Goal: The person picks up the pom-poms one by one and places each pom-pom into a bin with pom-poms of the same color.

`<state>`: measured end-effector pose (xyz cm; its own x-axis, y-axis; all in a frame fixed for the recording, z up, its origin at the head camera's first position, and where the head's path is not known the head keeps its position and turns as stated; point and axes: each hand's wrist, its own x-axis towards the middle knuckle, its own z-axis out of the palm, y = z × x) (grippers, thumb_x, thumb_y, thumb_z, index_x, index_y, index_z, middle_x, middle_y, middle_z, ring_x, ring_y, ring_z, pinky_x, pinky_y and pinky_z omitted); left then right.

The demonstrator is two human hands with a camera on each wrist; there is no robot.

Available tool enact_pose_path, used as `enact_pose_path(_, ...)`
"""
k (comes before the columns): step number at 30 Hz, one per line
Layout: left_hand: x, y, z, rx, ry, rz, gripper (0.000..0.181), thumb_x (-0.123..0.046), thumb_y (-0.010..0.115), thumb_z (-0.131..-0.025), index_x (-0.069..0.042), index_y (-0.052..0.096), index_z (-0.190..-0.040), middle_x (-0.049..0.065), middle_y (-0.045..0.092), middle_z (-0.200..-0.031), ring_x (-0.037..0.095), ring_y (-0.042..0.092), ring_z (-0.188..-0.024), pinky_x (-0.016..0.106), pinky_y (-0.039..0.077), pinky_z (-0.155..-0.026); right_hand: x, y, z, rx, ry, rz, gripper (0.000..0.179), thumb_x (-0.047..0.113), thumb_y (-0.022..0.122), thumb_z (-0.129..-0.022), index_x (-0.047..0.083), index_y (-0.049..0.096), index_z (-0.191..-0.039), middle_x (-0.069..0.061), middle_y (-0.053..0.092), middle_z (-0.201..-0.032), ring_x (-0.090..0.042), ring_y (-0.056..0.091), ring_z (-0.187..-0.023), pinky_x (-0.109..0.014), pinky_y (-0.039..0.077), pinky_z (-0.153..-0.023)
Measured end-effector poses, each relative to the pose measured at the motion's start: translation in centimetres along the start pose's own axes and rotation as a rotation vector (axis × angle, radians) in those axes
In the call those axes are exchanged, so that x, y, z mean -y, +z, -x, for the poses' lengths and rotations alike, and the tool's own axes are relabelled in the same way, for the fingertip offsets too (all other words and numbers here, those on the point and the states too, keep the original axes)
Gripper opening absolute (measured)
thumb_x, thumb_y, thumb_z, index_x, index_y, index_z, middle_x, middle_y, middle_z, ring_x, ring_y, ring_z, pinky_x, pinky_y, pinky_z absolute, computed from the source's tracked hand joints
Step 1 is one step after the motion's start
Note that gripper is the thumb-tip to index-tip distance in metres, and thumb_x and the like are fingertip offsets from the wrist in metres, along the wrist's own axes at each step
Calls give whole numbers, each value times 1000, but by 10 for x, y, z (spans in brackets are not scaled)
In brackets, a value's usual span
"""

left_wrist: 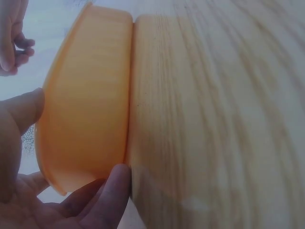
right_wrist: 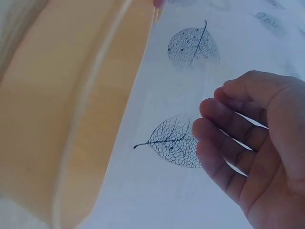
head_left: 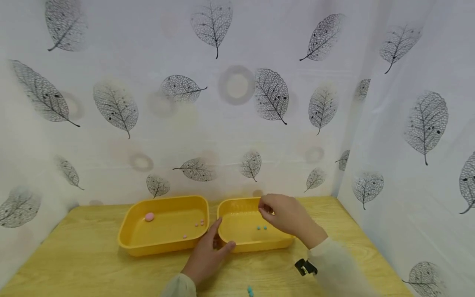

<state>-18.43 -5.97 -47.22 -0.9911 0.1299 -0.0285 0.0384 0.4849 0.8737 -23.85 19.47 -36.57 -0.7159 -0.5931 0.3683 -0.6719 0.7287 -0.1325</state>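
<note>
My left hand [head_left: 208, 253] grips the near left corner of the right-hand yellow tray [head_left: 256, 247], thumb at the front rim and fingers along its side. In the left wrist view, the thumb and fingertips press the wall of this tray [left_wrist: 88, 100]. Two small turquoise beads [head_left: 262, 227] lie on its floor. Above the tray's right part is my right hand [head_left: 283, 212], fingers bent inward and thumb tip close to the index fingertip. In the right wrist view that hand [right_wrist: 252, 129] shows no object; I cannot tell whether something tiny is hidden between thumb and index finger.
Left of it stands a larger yellow tray [head_left: 167, 247] holding a flat pink piece [head_left: 149, 217] and several small pink beads [head_left: 202, 222]. A few turquoise pieces [head_left: 250, 291] lie at the front of the wooden table [head_left: 74, 255]. A leaf-patterned curtain [head_left: 237, 136] hangs behind and at the sides.
</note>
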Motion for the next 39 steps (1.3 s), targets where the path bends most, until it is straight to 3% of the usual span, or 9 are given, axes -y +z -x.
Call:
enact_pose_path(7,2,1,0,23,8,22,94,-60,70,-92,-22,26,-166,12,59,-135,27,60,-115,59,50,-98,14,0,30,-137,-62,-29,14,9,73,-94,22,69,-93,13,66,-87,0,58,-75,-22,54,-67)
enact_pose_path(12,3,-4,-1,13,-6,20,93,-60,69,-93,-24,25,-166,5,60,-118,25,59,-115,58,49,-100,23,-4,44,-119,-42,-87,12,12,73,-96,23,70,-93,17,65,-86,3,57,-75,-21,54,-67)
enact_pose_path(18,2,-5,-4,-7,-9,4,94,-62,70,-91,-24,27,-165,11,60,-135,25,60,-114,58,48,-102,25,7,60,15,-131,-229,9,14,72,-98,23,71,-94,19,64,-86,7,54,-75,-16,51,-68)
enact_pose_path(22,1,-5,-4,-19,-9,-3,95,-63,71,-90,-24,28,-165,15,56,-145,27,60,-116,59,48,-101,28,17,63,64,-204,-261,10,13,72,-97,22,71,-92,19,63,-83,8,53,-73,-10,48,-68)
enact_pose_path(25,1,-5,-3,-12,-8,-6,94,-62,71,-91,-24,28,-165,12,63,-130,25,61,-112,58,49,-99,34,23,63,89,-233,-292,10,13,72,-97,22,71,-92,19,63,-83,8,53,-72,-8,46,-68)
enact_pose_path(28,1,-4,-1,1,3,-4,93,-59,71,-92,-22,27,-165,3,63,-110,22,61,-107,56,51,-95,41,29,62,168,-251,-333,9,15,70,-99,21,72,-94,19,65,-85,10,53,-73,-6,45,-68)
enact_pose_path(31,0,-4,-1,7,9,1,92,-57,71,-93,-21,27,-165,0,60,-103,20,60,-105,54,51,-94,47,35,61,255,-250,-336,8,15,70,-99,20,73,-94,20,63,-85,11,52,-73,-5,44,-69)
enact_pose_path(35,-1,-4,-2,6,-3,1,92,-58,71,-92,-23,27,-165,2,62,-109,21,59,-106,54,51,-96,53,40,62,342,-219,-313,9,13,70,-97,21,73,-93,22,59,-81,9,50,-70,-6,43,-67)
enact_pose_path(39,-2,-3,-2,9,2,1,92,-59,71,-92,-24,27,-165,4,63,-114,24,60,-111,57,50,-97,59,39,67,485,-92,-320,14,19,73,-94,26,68,-82,24,54,-72,8,47,-63,-12,44,-60)
